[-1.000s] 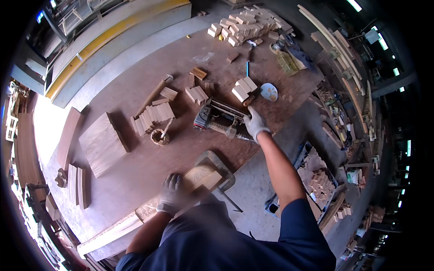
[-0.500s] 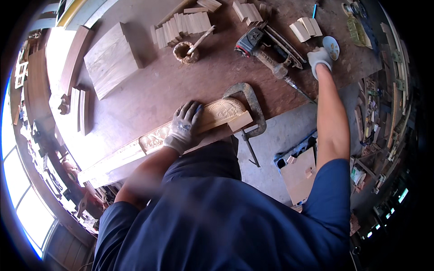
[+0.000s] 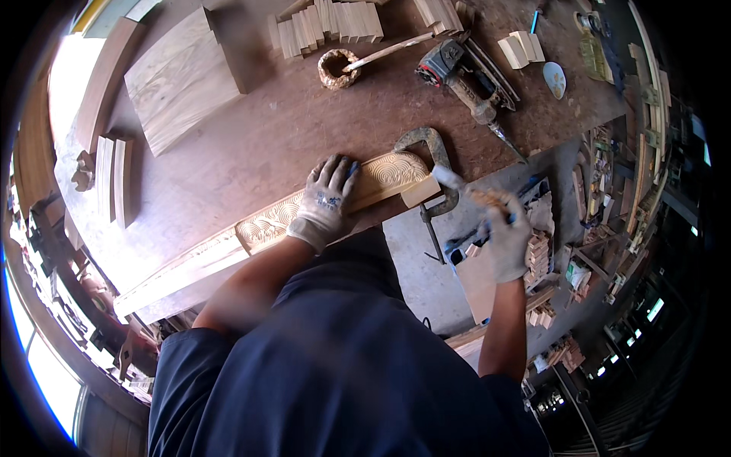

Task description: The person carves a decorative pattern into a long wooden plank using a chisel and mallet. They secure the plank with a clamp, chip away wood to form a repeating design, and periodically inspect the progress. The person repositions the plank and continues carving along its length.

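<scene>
A long carved wooden strip [image 3: 388, 174] lies along the near edge of the brown workbench [image 3: 259, 145]. A metal C-clamp [image 3: 430, 145] pins its right end down over a small wood block [image 3: 420, 190]. My gloved left hand [image 3: 327, 199] presses flat on the strip's middle. My gloved right hand [image 3: 506, 238] is off the bench edge to the right of the clamp. It grips a thin wooden-handled tool [image 3: 466, 189] whose pale tip points at the clamp. The tool is blurred, so its kind is unclear.
A power tool [image 3: 457, 72] with a long bit lies behind the clamp. Farther back are stacked wood blocks [image 3: 335, 23], a small woven ring [image 3: 337, 68], a broad plank [image 3: 183, 76] and a pale disc [image 3: 554, 78]. Crates of wood offcuts [image 3: 537, 251] sit on the floor at right.
My right hand has come back from the far right of the bench to beside the clamp, now with a thin tool in it. My left hand stays on the carved strip.
</scene>
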Demonstrator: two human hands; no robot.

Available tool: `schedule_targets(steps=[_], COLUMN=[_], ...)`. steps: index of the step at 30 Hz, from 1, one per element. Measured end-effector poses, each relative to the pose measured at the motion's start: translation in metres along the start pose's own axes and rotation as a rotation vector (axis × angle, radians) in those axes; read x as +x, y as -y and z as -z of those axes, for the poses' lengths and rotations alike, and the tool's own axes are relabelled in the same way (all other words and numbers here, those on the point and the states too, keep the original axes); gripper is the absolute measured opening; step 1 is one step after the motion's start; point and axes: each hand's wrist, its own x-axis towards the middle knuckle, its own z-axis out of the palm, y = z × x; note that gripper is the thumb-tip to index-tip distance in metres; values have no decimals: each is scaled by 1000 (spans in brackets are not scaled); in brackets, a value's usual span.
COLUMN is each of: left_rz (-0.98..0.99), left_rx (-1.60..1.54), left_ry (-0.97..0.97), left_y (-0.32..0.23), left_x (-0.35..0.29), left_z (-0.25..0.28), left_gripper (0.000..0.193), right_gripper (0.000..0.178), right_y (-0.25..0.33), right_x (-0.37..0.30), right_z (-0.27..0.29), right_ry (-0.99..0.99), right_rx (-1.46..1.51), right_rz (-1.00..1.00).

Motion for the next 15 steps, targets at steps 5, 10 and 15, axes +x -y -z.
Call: schedule_targets(steps=[5,10,15], left_rz=[-24,-2,-8], left_rx=[-19,-14,7], left_ry=[-65,-34,-3], left_y=[0,-1,-1], left_x=[1,-1,-1], left_z=[-1,1,0], left_gripper=[80,85,88], right_gripper=[20,24,21], right_y=[-16,-41,-61], right_x=[-42,-38,-19], right_z=[-38,-48,-50], right_ry=[-64,-171,7], right_rx=[-491,-397,-170], right_rz=[171,256,226])
